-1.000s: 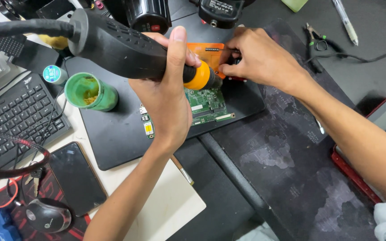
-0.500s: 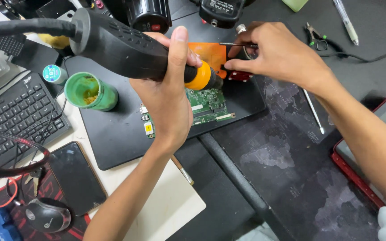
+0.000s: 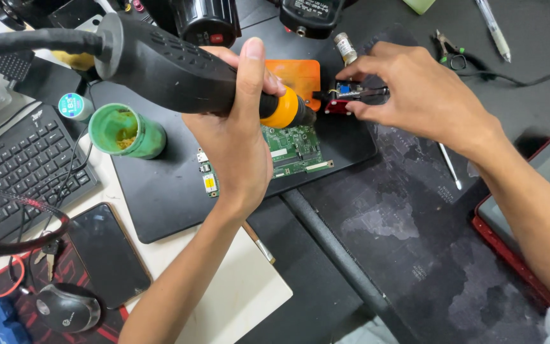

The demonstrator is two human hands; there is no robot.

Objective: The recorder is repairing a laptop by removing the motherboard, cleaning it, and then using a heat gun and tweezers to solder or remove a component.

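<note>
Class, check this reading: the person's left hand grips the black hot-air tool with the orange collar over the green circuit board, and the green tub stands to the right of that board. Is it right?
Not quite. The head view shows the green tub to the left of the green circuit board, beside the keyboard. The rest holds: the left hand grips the black hot-air tool over the board.

The desk (image 3: 128, 251) is pale at the left and covered on the right by a dark mat (image 3: 428, 255). On the pale part lie a keyboard (image 3: 17, 172), a phone (image 3: 108, 255), a mouse (image 3: 68, 307) and a green jar (image 3: 125, 130). A black pad (image 3: 160, 191) bears a circuit board (image 3: 291, 150). A pen (image 3: 493, 28) and cutters (image 3: 450, 51) lie on the mat's far end.
</note>
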